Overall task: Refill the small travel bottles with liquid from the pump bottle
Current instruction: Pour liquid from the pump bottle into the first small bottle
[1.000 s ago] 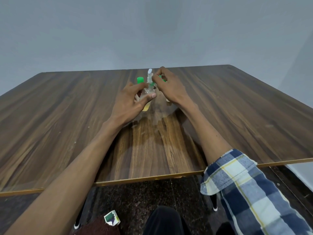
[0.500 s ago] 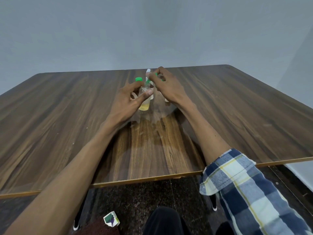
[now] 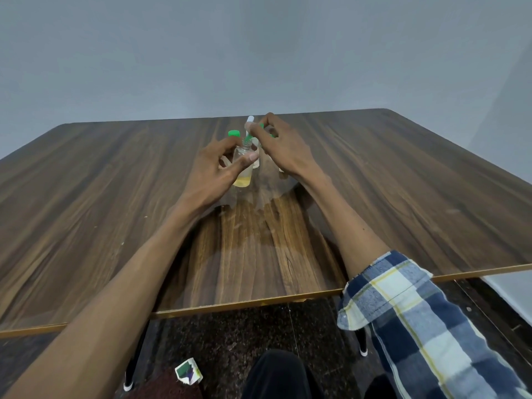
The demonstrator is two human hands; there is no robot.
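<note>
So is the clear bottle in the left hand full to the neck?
No: the clear bottle in the left hand holds only a shallow layer of yellowish liquid at its bottom, and the rest looks empty.

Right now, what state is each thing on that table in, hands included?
Clear bottle: upright, neck uncapped, a little yellow liquid at the bottom.
Left hand: grip closed around the clear bottle.
Right hand: fingertips pinched on the white pump top, held above the bottle neck.
Green-capped bottle: capped, standing behind, mostly hidden.
Table: glossy wood, bottles near its middle.
</note>
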